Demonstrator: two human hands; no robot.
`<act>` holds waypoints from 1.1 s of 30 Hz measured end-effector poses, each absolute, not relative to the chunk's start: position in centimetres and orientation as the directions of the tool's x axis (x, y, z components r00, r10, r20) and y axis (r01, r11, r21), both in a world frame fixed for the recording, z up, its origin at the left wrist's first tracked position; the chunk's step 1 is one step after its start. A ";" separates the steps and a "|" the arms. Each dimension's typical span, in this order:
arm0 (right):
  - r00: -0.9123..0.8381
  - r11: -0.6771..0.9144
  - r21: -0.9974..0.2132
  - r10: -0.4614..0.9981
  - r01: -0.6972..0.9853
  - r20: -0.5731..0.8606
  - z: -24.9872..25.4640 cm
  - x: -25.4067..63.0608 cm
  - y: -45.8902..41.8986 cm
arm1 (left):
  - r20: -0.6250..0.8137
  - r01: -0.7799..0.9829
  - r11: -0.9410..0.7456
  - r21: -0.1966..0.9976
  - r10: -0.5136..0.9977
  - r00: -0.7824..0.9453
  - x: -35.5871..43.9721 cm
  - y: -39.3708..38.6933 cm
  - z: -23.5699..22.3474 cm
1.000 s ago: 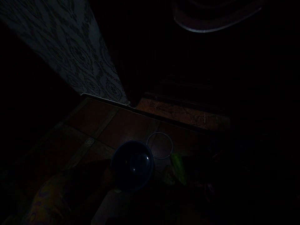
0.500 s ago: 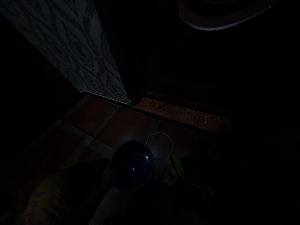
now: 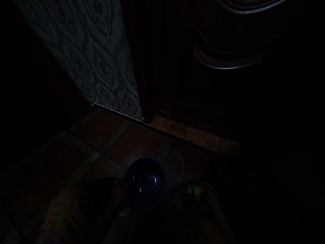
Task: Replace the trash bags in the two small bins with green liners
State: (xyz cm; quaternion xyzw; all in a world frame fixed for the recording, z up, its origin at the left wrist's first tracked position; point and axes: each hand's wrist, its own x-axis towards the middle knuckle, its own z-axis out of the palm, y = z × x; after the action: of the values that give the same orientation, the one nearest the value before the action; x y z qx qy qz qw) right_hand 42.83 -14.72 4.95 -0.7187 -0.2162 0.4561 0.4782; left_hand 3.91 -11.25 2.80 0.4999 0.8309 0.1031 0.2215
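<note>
The scene is very dark. A round blue basin (image 3: 144, 189) with light glinting off its inside is at the lower middle. My left hand (image 3: 120, 191) is at its left rim, closed round the edge as far as the gloom lets me see. To the basin's right, my right hand (image 3: 207, 189) is beside a green thing (image 3: 198, 192) whose kind I cannot make out. Shadow hides the fingers of that hand. Behind the basin, a thin pale ring (image 3: 183, 166) lies on the floor.
Reddish floor tiles (image 3: 134, 139) with pale bands extend ahead and left. A dark door (image 3: 177, 78) with carved panels stands ahead, above an orange-brown sill (image 3: 188, 132). Patterned wallpaper (image 3: 101, 61) covers the wall to the left. The lower right is nearly black.
The view has tilted up, showing more of the door. My right forearm and hand now appear over the green thing. My left hand remains at the basin's rim.
</note>
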 end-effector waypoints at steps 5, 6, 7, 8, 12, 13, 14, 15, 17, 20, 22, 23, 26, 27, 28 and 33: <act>0.317 -0.324 -0.918 0.867 -0.230 -0.385 10.4 41.6 -10.1 | -0.166 0.729 0.358 0.583 0.931 -0.325 5.8 -10.3 5.5; 0.222 -0.317 -0.908 0.898 -0.274 -0.380 12.2 40.6 -9.3 | -0.181 0.687 0.343 0.640 0.937 -0.299 6.4 -10.1 6.2; 0.127 -0.318 -0.894 0.920 -0.314 -0.372 14.0 39.3 -8.7 | -0.199 0.626 0.322 0.710 0.945 -0.260 7.1 -9.8 7.0; 0.049 -0.320 -0.880 0.932 -0.352 -0.359 15.8 38.0 -8.3 | -0.234 0.545 0.307 0.780 0.951 -0.201 7.8 -9.7 7.8; -0.130 -0.320 -0.842 0.947 -0.435 -0.294 20.7 32.4 -8.2 | -0.346 0.158 0.321 0.934 0.923 0.167 10.0 -9.6 11.1; -0.141 -0.313 -0.837 0.950 -0.448 -0.280 21.1 31.2 -8.4 | -0.367 0.052 0.366 0.929 0.897 0.245 10.2 -9.7 11.9; -0.143 -0.303 -0.834 0.953 -0.461 -0.267 21.2 30.3 -8.6 | -0.391 -0.042 0.422 0.906 0.869 0.303 10.3 -9.9 12.6; -0.136 -0.294 -0.831 0.956 -0.472 -0.261 21.0 29.5 -8.9 | -0.410 -0.127 0.474 0.871 0.845 0.342 10.2 -10.0 13.2; -0.119 -0.297 -0.819 0.954 -0.490 -0.275 20.1 28.3 -9.5 | -0.448 -0.244 0.548 0.800 0.817 0.363 9.7 -10.2 14.0; -0.114 -0.336 -0.799 0.939 -0.498 -0.324 18.5 27.4 -10.3 | -0.439 -0.313 0.523 0.793 0.847 0.301 8.9 -10.2 14.7; -0.152 -0.376 -0.789 0.925 -0.487 -0.347 17.7 27.1 -10.7 | -0.365 -0.346 0.440 0.829 0.894 0.261 8.5 -10.1 14.9; -0.174 -0.395 -0.791 0.918 -0.467 -0.357 17.4 26.9 -10.8 | -0.329 -0.370 0.399 0.839 0.913 0.240 8.4 -10.1 15.0; -0.221 -0.464 -0.802 0.885 -0.375 -0.409 16.8 26.5 -10.9 | -0.316 -0.460 0.328 0.825 0.943 0.105 8.1 -9.8 15.5; -0.216 -0.474 -0.813 0.880 -0.337 -0.423 16.5 26.3 -10.9 | -0.336 -0.482 0.319 0.816 0.940 0.054 7.9 -9.7 15.7; -0.200 -0.470 -0.832 0.882 -0.296 -0.427 16.3 26.1 -10.8 | -0.352 -0.493 0.314 0.811 0.936 0.017 7.8 -9.5 15.8; 0.001 -0.138 -0.989 0.990 0.055 -0.138 15.6 24.9 -11.0 | -0.345 -0.485 0.284 0.827 0.938 -0.038 8.1 -9.3 16.3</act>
State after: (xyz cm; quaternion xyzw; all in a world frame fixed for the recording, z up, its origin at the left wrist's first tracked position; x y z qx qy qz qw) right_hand 24.91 -10.97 15.58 -0.5463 -0.4784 0.5202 0.4496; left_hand 8.06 -9.25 16.31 0.2415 0.4685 0.5475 0.6500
